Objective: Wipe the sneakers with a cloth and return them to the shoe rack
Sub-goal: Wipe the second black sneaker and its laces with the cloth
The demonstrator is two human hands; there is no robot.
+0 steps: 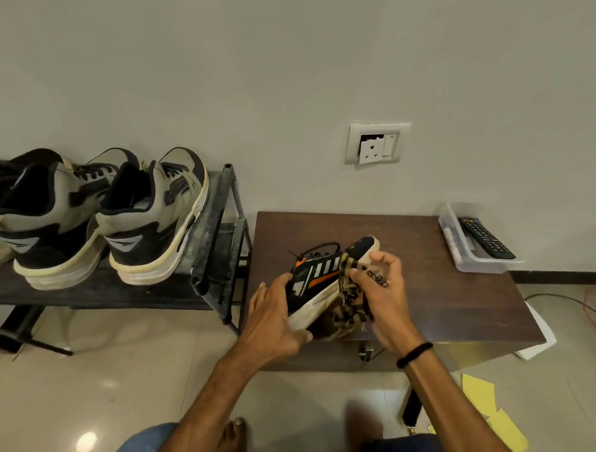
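Note:
A black sneaker [322, 277] with orange and white stripes and a white sole lies tilted on its side over the front of a low brown table [456, 292]. My left hand [273, 319] grips its heel end, thumb under the sole. My right hand [385, 296] holds a yellow-and-black checked cloth [348, 305] against the shoe's side and sole. On the dark metal shoe rack [215, 229] to the left stand two grey-and-black sneakers [148, 217], heels toward me.
Part of another black and orange shoe [0, 188] shows at the rack's left edge. A clear plastic box [458, 251] with a remote control [485, 237] sits on the table's back right. Yellow papers [486, 401] and cables lie on the tiled floor. A wall socket [377, 144] is behind.

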